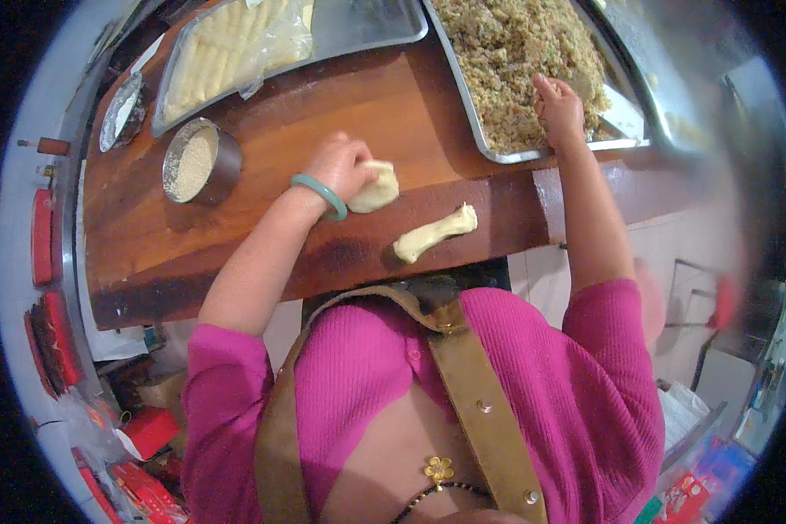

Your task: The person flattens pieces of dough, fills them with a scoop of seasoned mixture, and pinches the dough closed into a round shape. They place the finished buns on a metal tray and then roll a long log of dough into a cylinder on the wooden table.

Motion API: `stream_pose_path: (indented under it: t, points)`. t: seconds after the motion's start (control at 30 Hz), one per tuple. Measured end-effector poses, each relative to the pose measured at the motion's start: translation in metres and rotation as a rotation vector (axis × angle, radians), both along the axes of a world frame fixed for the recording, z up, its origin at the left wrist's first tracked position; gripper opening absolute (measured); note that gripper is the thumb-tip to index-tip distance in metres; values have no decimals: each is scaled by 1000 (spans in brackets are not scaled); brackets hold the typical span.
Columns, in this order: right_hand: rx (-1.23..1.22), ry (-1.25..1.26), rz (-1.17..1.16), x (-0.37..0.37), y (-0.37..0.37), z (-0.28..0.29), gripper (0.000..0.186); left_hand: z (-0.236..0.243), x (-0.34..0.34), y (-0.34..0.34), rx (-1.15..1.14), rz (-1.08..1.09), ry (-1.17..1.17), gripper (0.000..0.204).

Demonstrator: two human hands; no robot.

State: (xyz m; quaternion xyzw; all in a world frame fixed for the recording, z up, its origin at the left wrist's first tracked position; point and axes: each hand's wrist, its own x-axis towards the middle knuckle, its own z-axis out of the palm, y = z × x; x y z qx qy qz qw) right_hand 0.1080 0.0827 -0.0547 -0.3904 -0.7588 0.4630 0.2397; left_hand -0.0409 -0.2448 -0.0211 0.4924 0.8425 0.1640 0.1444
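Poking out past the right side of my left hand (336,166), the dough (380,188) is near the middle of the frame. It is pale, flat and sort of round. My fingers are on its upper left edge, and most of it shows below and to the right of them. I cannot tell if its underside touches the table (279,201).

My left grip is narrow: I pinch the dough between my thumb and my bent fingers. A green bangle (320,196) goes around that wrist.

My right hand (557,112) is at the upper right of the frame, by the filling (515,70), which is brown and crumbly. Those fingers are curled in and the thumb points up the frame. I cannot tell how tight that grip is, or if any filling is in it. A metal tray (506,158) holds the heap.

A roll (435,233) of dough lies on the table, right of the middle and a bit lower than my left hand, with no hand on it. Its ends are fatter than its waist. At the left, a round tin (226,166) has pale grains (192,164) in it.
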Motion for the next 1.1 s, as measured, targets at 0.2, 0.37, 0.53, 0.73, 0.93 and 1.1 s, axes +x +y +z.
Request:
stream_pose_path:
  t: [0.2,0.37,0.53,0.73,0.93,1.1]
  points:
    - [314,101,87,-5,21,-42,23,-58,36,72,663,86,28,15]
    - [-229,321,18,-4,-31,10,33,-45,103,78,499,-577,-228,13]
    - [-672,787,-76,-4,-4,-11,42,-27,87,85,558,-39,-625,18]
    - [-819,779,107,3,-9,18,25,-17,82,90,404,-48,-1947,30]
    - [-393,385,138,1,0,36,21,-4,71,104,661,-19,-1737,29]
    - [-87,57,167,-9,9,31,22,3,63,120,685,126,-1869,27]
